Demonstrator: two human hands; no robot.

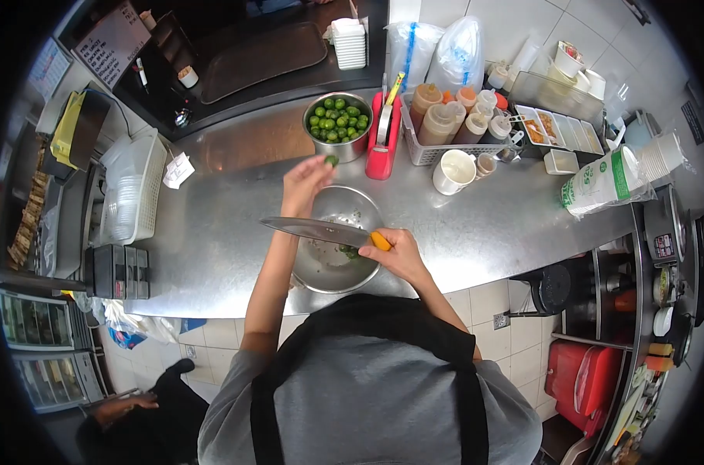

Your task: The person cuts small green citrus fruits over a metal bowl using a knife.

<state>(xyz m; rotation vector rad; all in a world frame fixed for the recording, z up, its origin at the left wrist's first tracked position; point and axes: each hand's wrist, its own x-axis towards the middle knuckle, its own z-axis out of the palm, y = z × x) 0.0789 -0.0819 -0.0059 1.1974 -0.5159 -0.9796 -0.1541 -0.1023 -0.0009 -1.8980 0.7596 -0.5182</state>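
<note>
My left hand (304, 186) is closed on a small green lime (331, 160), holding it at the fingertips just in front of the metal pot (344, 152) of limes. My right hand (398, 254) grips a knife (313, 227) by its yellow handle. The long blade points left across a steel bowl (321, 270) and passes over my left forearm or wrist area. Inside the bowl are green pieces (350, 251) and small dark bits, partly hidden by the blade. Many whole limes (338, 120) fill the pot behind the bowl.
Right of the pot stands a red holder (380, 159) with a tool in it. Beyond are a basket of sauce bottles (439, 124), a white cup (453, 172) and wrapped paper cups (600, 184). A white basket (146, 194) sits left. Another person (158, 422) is at lower left.
</note>
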